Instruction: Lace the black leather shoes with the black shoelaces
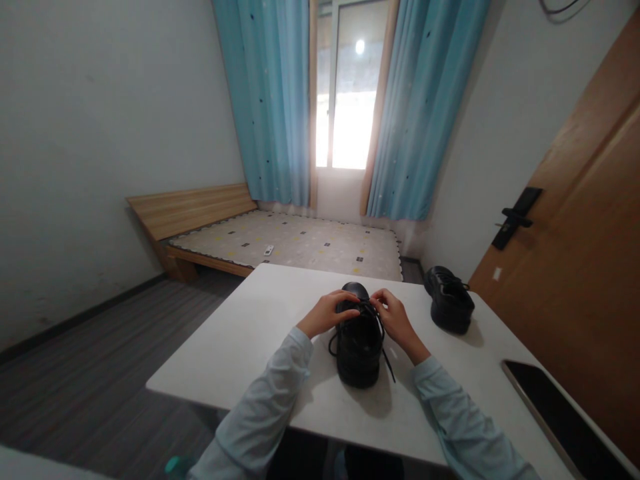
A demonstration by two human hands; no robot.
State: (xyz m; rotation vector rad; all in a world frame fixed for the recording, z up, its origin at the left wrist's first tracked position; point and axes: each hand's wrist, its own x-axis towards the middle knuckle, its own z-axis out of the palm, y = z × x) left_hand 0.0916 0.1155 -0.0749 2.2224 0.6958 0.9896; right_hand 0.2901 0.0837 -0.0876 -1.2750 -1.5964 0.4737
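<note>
A black lace-up shoe (358, 357) stands on the white table (260, 320), its toe pointing away from me and its heel near me. My left hand (327, 312) lies on the shoe's left side, with fingers bent over the laces near the tongue. On the other side, my right hand (393, 315) pinches at the laces with thumb and forefinger. Loose lace ends hang down on both sides of the shoe. Exactly which strand each hand grips is too small to make out.
A second black shoe (451, 301) stands at the table's back right. A dark phone (565, 417) lies along the right edge. Beyond the table is a bed (300, 241) with a white remote (269, 251); a wooden door (580, 267) stands at the right.
</note>
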